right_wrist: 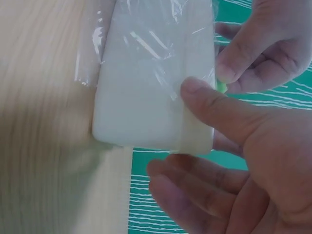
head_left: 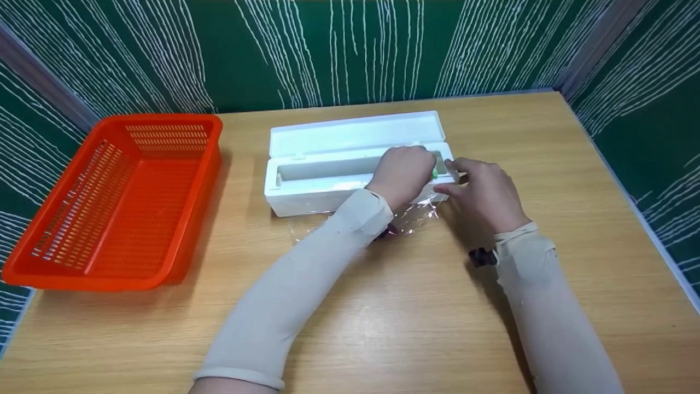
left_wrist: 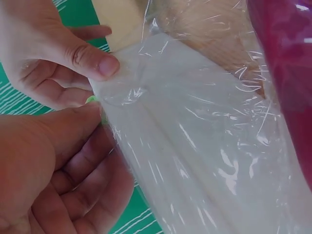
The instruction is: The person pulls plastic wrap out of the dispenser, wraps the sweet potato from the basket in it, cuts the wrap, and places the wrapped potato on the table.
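A long white box point(head_left: 306, 201) lies with its hinged lid point(head_left: 355, 134) folded back, showing a narrow trough inside. My left hand point(head_left: 404, 171) reaches over the box's right part. Its thumb and finger pinch a small green piece point(left_wrist: 92, 99) at the box's upper edge; most of that piece is hidden. At the right end, my right hand point(head_left: 488, 191) grips the box corner, thumb on the front wall and other fingers around the end. Clear plastic film point(left_wrist: 195, 126) hangs over the box's front, wrinkled and shiny. Beside it a dark red thing point(left_wrist: 287, 73) shows partly.
An orange-red plastic basket point(head_left: 186, 235) with slotted walls stands on the left of the wooden table point(head_left: 372, 328). Green panels point(head_left: 240, 49) with white streaks rise behind the table and at both sides. A dark strap piece point(head_left: 482, 257) sits at my right wrist.
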Demonstrator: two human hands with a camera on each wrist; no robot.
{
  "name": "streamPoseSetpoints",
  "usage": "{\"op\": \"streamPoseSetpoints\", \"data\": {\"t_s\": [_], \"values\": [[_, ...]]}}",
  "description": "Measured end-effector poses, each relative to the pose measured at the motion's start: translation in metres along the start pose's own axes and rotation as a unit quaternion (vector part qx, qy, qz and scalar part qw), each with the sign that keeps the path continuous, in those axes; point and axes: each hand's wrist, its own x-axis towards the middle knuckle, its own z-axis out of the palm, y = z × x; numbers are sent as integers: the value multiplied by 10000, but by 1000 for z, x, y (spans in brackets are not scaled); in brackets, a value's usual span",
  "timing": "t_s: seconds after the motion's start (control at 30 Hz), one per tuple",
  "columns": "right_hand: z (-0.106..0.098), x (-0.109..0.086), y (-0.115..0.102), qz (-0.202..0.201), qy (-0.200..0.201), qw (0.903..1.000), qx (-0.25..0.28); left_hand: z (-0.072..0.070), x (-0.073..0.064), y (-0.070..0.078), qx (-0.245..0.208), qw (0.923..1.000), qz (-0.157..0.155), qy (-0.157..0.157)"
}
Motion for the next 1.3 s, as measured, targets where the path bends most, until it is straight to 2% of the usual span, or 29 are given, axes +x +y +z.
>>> {"op": "streamPoseSetpoints", "data": {"t_s": [0.27, 0.5, 0.87, 1.2, 1.3], "values": [[-2, 2, 1, 210, -213, 9994, 147, 0, -1, -1, 126, 9999, -49, 25], [-4, 0, 2, 349, -303, 9987, 208, 0, -2, 1, 461, 9989, -23, 102], [-2, 0, 3, 327, -223, 9991, 154, 1, -4, -1, 454, 9989, -23, 98], [-1, 2, 4, 136, 139, 9997, 120, 1, -5, -3, 412, 9989, -52, 206], [-2, 2, 4, 194, 175, 9995, 155, 0, -6, -3, 409, 9989, -63, 214]]}}
